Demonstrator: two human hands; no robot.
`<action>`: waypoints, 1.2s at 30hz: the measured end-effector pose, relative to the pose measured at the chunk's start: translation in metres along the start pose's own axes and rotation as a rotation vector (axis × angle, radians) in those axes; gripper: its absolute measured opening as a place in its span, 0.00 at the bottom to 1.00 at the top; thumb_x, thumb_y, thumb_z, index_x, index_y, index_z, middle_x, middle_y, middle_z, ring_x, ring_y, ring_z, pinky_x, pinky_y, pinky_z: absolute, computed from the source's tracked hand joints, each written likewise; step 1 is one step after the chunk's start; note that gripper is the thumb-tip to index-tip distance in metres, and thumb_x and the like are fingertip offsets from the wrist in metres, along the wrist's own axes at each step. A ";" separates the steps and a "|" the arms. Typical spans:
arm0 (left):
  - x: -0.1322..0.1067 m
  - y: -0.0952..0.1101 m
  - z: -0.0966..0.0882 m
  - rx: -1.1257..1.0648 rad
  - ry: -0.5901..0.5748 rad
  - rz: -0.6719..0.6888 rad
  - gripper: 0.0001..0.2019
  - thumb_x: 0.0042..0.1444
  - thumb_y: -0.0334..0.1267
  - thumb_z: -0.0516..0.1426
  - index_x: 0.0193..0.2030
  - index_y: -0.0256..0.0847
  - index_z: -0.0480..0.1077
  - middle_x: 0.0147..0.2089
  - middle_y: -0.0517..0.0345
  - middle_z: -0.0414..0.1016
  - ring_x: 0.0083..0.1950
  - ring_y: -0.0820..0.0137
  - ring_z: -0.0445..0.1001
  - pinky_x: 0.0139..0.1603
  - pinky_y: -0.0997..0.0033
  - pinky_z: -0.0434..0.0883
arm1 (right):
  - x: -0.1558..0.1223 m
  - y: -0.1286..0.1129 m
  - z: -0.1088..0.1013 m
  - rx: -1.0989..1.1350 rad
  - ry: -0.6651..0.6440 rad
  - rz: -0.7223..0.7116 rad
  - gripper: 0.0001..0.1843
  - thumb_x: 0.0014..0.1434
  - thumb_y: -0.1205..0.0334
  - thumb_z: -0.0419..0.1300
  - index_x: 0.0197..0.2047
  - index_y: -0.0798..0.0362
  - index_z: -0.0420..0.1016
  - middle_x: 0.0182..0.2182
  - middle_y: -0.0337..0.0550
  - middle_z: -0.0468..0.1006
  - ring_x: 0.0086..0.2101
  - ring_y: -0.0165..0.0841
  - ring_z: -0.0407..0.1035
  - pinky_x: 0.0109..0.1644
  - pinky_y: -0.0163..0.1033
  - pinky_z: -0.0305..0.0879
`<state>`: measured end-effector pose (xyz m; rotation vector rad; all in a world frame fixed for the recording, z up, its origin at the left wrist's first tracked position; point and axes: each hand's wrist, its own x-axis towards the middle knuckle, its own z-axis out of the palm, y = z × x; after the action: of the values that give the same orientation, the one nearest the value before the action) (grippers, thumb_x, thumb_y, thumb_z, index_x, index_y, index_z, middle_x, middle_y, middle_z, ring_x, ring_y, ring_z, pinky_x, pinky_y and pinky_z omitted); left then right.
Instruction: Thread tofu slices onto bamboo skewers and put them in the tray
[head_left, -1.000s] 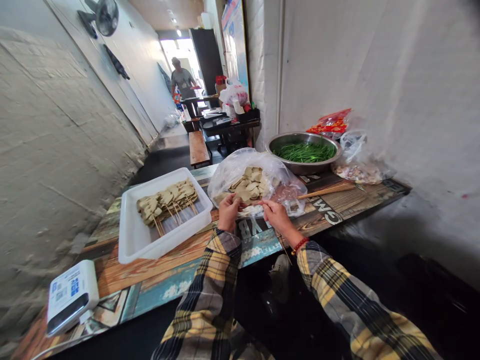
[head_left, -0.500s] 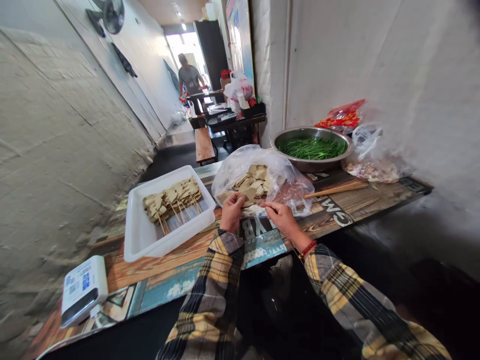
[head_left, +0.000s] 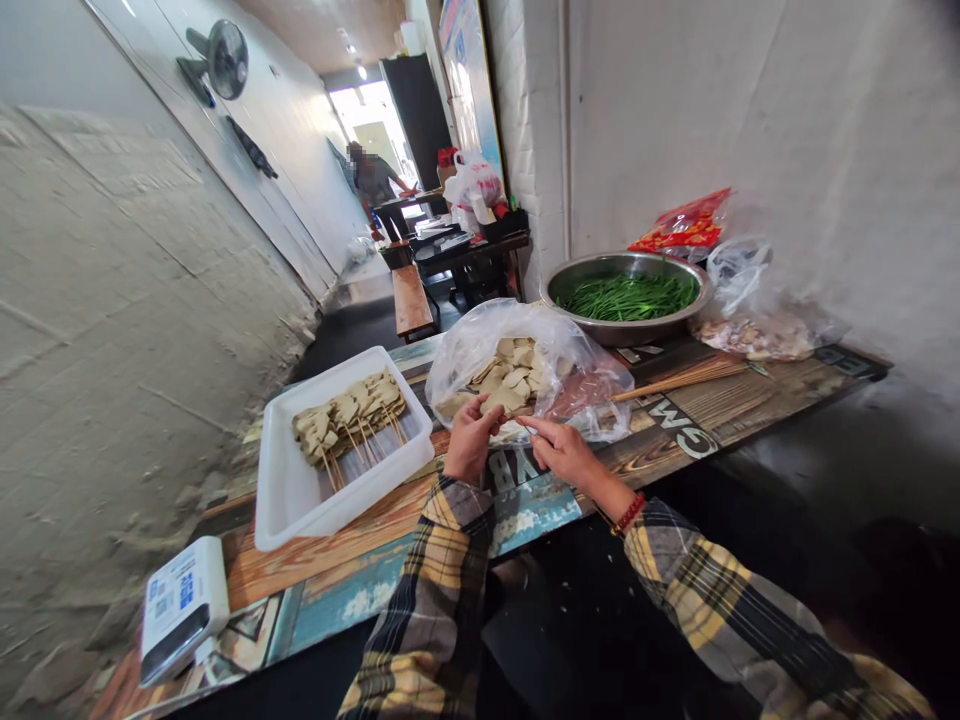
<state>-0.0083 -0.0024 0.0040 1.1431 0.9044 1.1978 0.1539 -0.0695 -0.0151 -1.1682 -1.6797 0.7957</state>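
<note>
My left hand [head_left: 470, 443] is closed in a pinch at the front of an open clear plastic bag [head_left: 466, 345]. Thin beige food slices [head_left: 517, 372] lie heaped inside the bag. A slice seems to be between the left thumb and fingers, partly hidden by them. My right hand [head_left: 562, 455] faces it, index finger pointing left and thumb tucked under, pinching what looks like a thin wooden skewer, mostly hidden. To the left, a white plastic tray [head_left: 281, 510] holds several skewers threaded with beige slices [head_left: 349, 412], sticks pointing toward me.
Bare wooden skewers [head_left: 686, 380] lie right of the bag. Behind them stand a steel basin [head_left: 592, 330] of green vegetable stalks [head_left: 630, 298], a tied bag of pinkish pieces [head_left: 765, 330] and a red packet [head_left: 682, 225]. A white device [head_left: 184, 600] sits front left. A person [head_left: 373, 180] stands far back.
My hands have drawn slightly closer together, and the right index finger now points more to the left. The view has shifted a little. The distant person leans lower.
</note>
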 end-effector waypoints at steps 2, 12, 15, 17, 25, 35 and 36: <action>-0.001 0.000 -0.001 -0.022 0.002 -0.005 0.18 0.41 0.38 0.66 0.40 0.37 0.71 0.24 0.63 0.72 0.22 0.79 0.65 0.23 0.79 0.56 | 0.000 0.001 0.001 0.006 -0.024 0.000 0.25 0.61 0.69 0.49 0.61 0.58 0.70 0.14 0.31 0.68 0.18 0.28 0.63 0.28 0.31 0.63; -0.008 -0.002 -0.003 -0.100 0.026 -0.037 0.17 0.40 0.36 0.66 0.37 0.38 0.69 0.22 0.64 0.71 0.22 0.78 0.65 0.22 0.80 0.55 | 0.001 0.001 0.002 -0.082 -0.054 -0.043 0.27 0.60 0.70 0.48 0.61 0.53 0.70 0.20 0.37 0.76 0.23 0.32 0.69 0.33 0.35 0.66; -0.012 -0.002 -0.005 -0.128 0.027 -0.035 0.17 0.40 0.37 0.67 0.37 0.38 0.69 0.22 0.63 0.72 0.22 0.78 0.65 0.22 0.80 0.55 | 0.000 0.001 0.004 -0.112 -0.037 -0.053 0.27 0.60 0.69 0.48 0.61 0.51 0.70 0.27 0.40 0.80 0.27 0.32 0.72 0.36 0.36 0.67; -0.014 -0.002 -0.007 -0.137 0.024 -0.026 0.18 0.40 0.37 0.67 0.37 0.37 0.69 0.23 0.62 0.72 0.23 0.78 0.66 0.22 0.80 0.56 | 0.000 0.001 0.004 -0.131 -0.032 -0.057 0.27 0.60 0.69 0.48 0.61 0.51 0.70 0.29 0.41 0.81 0.28 0.33 0.73 0.36 0.36 0.68; -0.015 -0.003 -0.007 -0.113 0.065 -0.009 0.18 0.40 0.40 0.67 0.36 0.38 0.68 0.23 0.63 0.72 0.23 0.77 0.67 0.21 0.79 0.56 | -0.002 -0.004 0.005 -0.146 -0.021 -0.054 0.23 0.63 0.66 0.49 0.59 0.52 0.72 0.29 0.43 0.82 0.29 0.33 0.74 0.35 0.35 0.67; -0.015 -0.003 -0.005 -0.059 0.074 0.038 0.16 0.38 0.40 0.67 0.34 0.37 0.72 0.28 0.61 0.74 0.27 0.75 0.71 0.25 0.78 0.60 | -0.002 -0.009 0.006 -0.177 0.008 -0.027 0.22 0.63 0.66 0.49 0.58 0.51 0.74 0.28 0.41 0.82 0.29 0.33 0.74 0.35 0.35 0.68; -0.016 -0.002 -0.005 -0.061 0.077 0.048 0.16 0.37 0.40 0.68 0.33 0.37 0.72 0.28 0.61 0.74 0.27 0.76 0.70 0.26 0.78 0.60 | -0.002 -0.008 0.006 -0.178 0.008 -0.030 0.23 0.63 0.66 0.49 0.58 0.51 0.74 0.29 0.41 0.82 0.29 0.33 0.74 0.35 0.35 0.68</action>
<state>-0.0154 -0.0173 0.0001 1.0810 0.8963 1.3078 0.1456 -0.0744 -0.0110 -1.2616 -1.7859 0.6325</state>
